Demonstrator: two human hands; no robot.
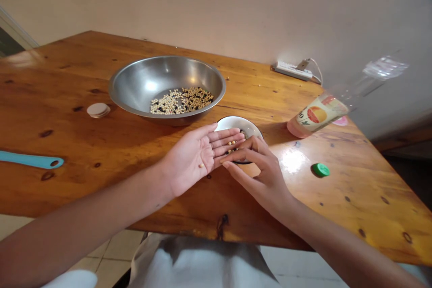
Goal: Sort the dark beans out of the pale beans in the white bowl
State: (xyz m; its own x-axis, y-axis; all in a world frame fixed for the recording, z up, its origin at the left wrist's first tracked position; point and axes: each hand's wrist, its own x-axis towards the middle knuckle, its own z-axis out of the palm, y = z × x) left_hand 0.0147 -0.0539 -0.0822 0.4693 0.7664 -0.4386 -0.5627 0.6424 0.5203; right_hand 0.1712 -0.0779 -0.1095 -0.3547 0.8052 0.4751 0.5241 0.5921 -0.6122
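Note:
My left hand [199,150] lies palm up with its fingers stretched out flat, over the near left part of a small white bowl [238,121] with a dark rim. A single pale bean [201,165] rests on its palm. Thumb and fingertips of my right hand [265,168] come together in a pinch beside the left fingers; whatever is between them is too small to make out. A few pale and dark beans [231,143] show in the small bowl, partly hidden by both hands. Behind it stands a wide steel basin [138,85] holding many pale and black beans [182,101].
On the right, a clear plastic bottle with a fruit label [315,114] stands near a green cap [320,170]. A power strip [293,71] lies by the wall. Leftward are a white lid [98,110] and a blue handle [32,159] on the wooden table [77,189].

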